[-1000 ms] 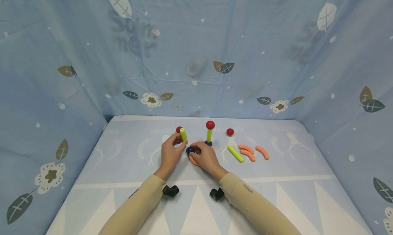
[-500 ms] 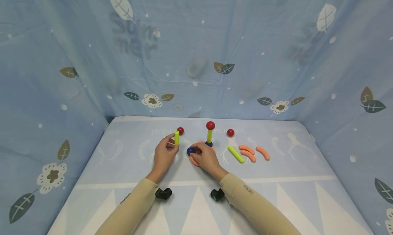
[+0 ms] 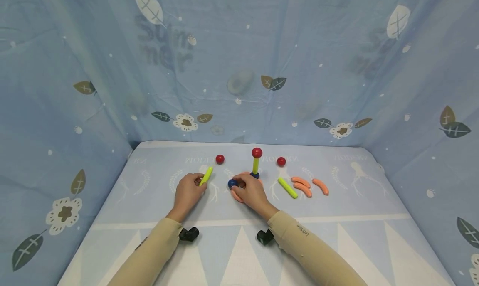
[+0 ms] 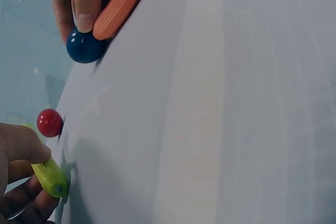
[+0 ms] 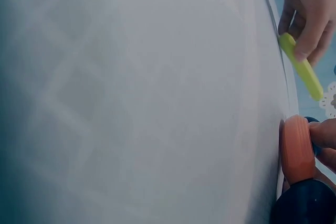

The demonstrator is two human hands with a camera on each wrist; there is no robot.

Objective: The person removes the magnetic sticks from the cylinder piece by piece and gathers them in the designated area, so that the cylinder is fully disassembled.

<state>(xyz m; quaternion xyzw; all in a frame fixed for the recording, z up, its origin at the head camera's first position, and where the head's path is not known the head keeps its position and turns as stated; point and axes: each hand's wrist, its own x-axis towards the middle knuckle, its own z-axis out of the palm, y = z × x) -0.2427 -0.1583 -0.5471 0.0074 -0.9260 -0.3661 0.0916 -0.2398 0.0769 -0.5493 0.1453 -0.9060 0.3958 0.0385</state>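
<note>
My left hand (image 3: 188,190) pinches a yellow-green rod (image 3: 206,176) between thumb and fingers, just above the table and tilted. A small dark disc shows in the rod's end in the left wrist view. To its right, my right hand (image 3: 253,191) pinches a dark blue ball (image 4: 85,46) joined to an orange curved stick (image 4: 119,10). This stick is part of a piece lying on the table, partly hidden under the hand. Behind the hand, another blue ball (image 3: 255,175) carries an upright yellow-green rod (image 3: 255,166) topped by a red ball (image 3: 256,153).
Two loose red balls stand near the back, a left one (image 3: 220,159) and a right one (image 3: 281,161). Right of my right hand lie a yellow-green rod (image 3: 287,188) and several orange curved sticks (image 3: 301,189). Patterned cloth walls (image 3: 239,61) surround the table.
My left hand has drawn away leftward from the joined piece with its rod, which has tipped from upright to slanted. The left red ball now shows fully. My right hand stays in place.
</note>
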